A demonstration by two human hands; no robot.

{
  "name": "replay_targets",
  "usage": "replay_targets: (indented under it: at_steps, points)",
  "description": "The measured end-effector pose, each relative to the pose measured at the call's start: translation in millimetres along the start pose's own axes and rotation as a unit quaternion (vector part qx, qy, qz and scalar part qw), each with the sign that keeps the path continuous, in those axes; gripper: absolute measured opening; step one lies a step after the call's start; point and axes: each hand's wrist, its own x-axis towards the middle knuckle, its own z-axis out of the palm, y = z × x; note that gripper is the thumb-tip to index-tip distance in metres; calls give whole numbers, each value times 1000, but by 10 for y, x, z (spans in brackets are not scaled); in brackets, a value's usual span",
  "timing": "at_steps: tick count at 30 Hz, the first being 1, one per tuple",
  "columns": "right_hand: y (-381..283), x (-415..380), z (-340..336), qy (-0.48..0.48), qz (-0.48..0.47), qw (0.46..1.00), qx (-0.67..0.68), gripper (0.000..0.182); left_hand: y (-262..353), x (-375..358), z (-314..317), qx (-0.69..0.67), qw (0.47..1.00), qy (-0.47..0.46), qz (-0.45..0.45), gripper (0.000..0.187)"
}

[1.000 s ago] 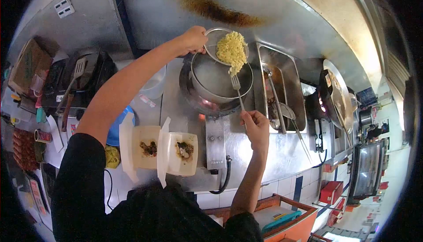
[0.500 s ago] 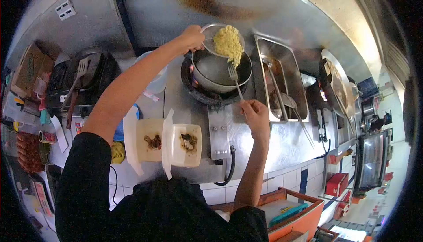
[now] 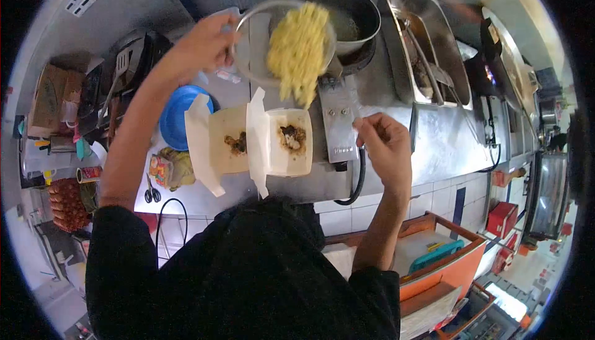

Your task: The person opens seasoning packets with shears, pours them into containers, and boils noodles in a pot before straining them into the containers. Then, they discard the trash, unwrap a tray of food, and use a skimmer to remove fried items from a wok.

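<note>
My left hand is closed on the handle of a wire strainer, tilted over the counter. Yellow noodles hang from the strainer's right side, blurred by motion. Below them stands an open takeout box with dark sauce in it. Another open box with dark sauce is just to its left. My right hand is pinched on the fork, whose handle end shows at the fingertips; the rest is blurred against the metal stove part.
A dark pot sits on the burner behind. Steel trays with ladles stand to its right. At the left are a blue bowl, scissors and a spatula. An orange cart stands at the lower right.
The strainer with noodles has moved from over the pot toward the boxes. My right hand has moved away from the noodles, and the view has shifted.
</note>
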Motion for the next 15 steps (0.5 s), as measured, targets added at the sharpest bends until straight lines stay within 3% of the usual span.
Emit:
replay_targets:
  at_steps: [3, 5, 6, 8, 12, 14, 15]
  points:
    - [381, -217, 163, 2, 2, 1000, -24, 20, -524, -320, 352, 9, 999, 18, -39, 24]
    - [576, -347, 271, 0, 29, 998, -57, 20, -773, -481, 522, 225, 970, 40, 77, 24]
    - [728, -400, 331, -2, 30, 998, -56, 20, -787, -568, 630, 226, 971, 39, 75, 24]
    - [961, -505, 440, -9, 14, 996, -83, 20, -726, -696, 949, 349, 936, 37, -16, 27]
    - [1074, -634, 605, 8, -17, 990, -142, 14, -726, -872, 1418, 447, 892, 23, 60, 28]
    - [1077, -678, 643, 7, 17, 988, -152, 14, -679, -944, 1530, 478, 872, 28, 103, 24]
    - [1106, -697, 650, 4, -8, 983, -184, 16, -656, -966, 1561, 527, 838, 31, 141, 27]
